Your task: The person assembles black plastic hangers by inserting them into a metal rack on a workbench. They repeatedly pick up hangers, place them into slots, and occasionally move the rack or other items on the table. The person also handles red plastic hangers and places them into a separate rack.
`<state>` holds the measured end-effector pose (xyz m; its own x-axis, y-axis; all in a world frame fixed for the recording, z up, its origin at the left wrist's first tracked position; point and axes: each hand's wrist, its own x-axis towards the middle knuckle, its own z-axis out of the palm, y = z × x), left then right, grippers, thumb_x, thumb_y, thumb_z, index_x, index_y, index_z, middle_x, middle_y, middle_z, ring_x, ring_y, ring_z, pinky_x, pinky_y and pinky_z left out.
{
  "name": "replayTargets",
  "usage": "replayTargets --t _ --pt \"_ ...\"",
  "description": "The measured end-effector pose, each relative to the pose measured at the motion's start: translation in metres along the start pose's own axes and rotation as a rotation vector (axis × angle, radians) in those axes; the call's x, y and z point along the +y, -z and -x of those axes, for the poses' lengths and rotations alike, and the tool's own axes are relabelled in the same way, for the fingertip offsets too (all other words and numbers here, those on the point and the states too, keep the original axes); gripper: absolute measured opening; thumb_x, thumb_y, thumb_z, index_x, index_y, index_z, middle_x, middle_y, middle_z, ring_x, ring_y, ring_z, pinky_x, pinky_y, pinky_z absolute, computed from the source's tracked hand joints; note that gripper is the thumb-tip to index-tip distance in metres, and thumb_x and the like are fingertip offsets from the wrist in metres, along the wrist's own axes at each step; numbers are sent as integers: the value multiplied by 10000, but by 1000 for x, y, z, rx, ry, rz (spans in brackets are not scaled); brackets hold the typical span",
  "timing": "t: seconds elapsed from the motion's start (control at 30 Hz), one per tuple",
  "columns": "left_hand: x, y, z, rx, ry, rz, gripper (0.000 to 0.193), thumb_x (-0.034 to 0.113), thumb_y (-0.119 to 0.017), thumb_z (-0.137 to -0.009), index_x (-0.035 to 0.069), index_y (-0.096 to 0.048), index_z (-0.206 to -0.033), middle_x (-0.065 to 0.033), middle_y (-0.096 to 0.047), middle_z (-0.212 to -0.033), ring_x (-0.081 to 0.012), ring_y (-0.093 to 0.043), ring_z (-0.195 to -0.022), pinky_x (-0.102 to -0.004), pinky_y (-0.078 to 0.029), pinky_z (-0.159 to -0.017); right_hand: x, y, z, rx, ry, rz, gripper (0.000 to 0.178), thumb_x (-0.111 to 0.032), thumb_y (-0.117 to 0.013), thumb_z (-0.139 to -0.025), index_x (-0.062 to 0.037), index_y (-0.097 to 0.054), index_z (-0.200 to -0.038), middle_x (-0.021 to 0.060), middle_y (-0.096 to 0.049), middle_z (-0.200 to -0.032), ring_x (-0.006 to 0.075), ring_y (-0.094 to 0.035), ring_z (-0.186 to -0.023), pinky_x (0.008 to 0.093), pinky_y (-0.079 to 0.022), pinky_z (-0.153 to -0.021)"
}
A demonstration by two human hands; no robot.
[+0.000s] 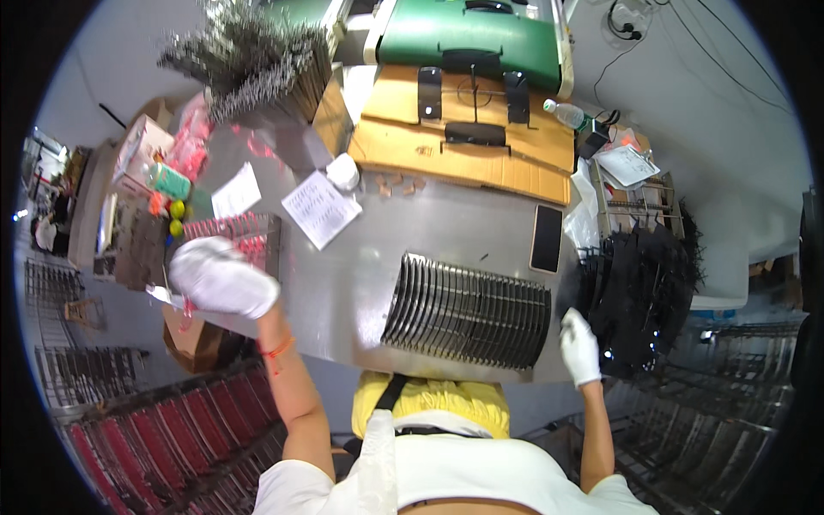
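Observation:
My left hand (225,276), in a white glove, hovers over a shallow tray (273,236) of small pink-red parts (249,243) at the table's left end. Motion smears its fingers, so their grip is unclear. My right hand (581,350), also gloved in white, is at the table's right edge beside a heap of black flat parts (639,292). Its fingers are drawn together at a dark blurred patch, and what they hold cannot be made out. Between the hands, a row of curved black metal strips (468,311) lies side by side on the metal table (335,287).
A phone (546,239) lies behind the strips. Written sheets (322,209) are at centre left. Flattened cardboard (463,163) bears black brackets (475,133), before a green conveyor belt (472,39). Thin metal rods (275,73) stand bundled back left. A bottle (566,113) lies back right.

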<state>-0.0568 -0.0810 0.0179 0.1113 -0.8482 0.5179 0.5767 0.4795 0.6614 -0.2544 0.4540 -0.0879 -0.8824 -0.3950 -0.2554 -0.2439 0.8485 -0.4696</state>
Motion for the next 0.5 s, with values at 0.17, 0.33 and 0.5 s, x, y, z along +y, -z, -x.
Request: replayTargets --t 0.17,0.33,0.5 --pt "-68 3 125 -11 754 -545 198 226 -415 -1034 96 -535 -943 -12 -572 -769 -77 -483 -521 -211 -381 -423 -114 18 -50 301 153 -509 301 -111 -526 -998 1 -578 -1272 137 -686 -1137 193 -678 -992 288 -527 -863" --pt "-110 1 103 21 873 -229 210 252 -431 -1049 99 -531 -945 19 -520 -725 -41 -477 -536 -190 -376 -434 -229 -21 -88 -14 703 -186 346 -186 -502 -984 -18 -591 -1273 156 -658 -1205 300 -618 -1142 384 -466 -994" --pt "-139 12 103 -166 849 -75 269 282 -427 -1062 115 -520 -873 20 -532 -686 -53 -440 -466 -194 -355 -407 -276 -74 -109 -261 1205 504 472 -217 -487 -936 -81 -504 -1388 127 -452 -1480 340 -392 -1381 455 -297 -1154"
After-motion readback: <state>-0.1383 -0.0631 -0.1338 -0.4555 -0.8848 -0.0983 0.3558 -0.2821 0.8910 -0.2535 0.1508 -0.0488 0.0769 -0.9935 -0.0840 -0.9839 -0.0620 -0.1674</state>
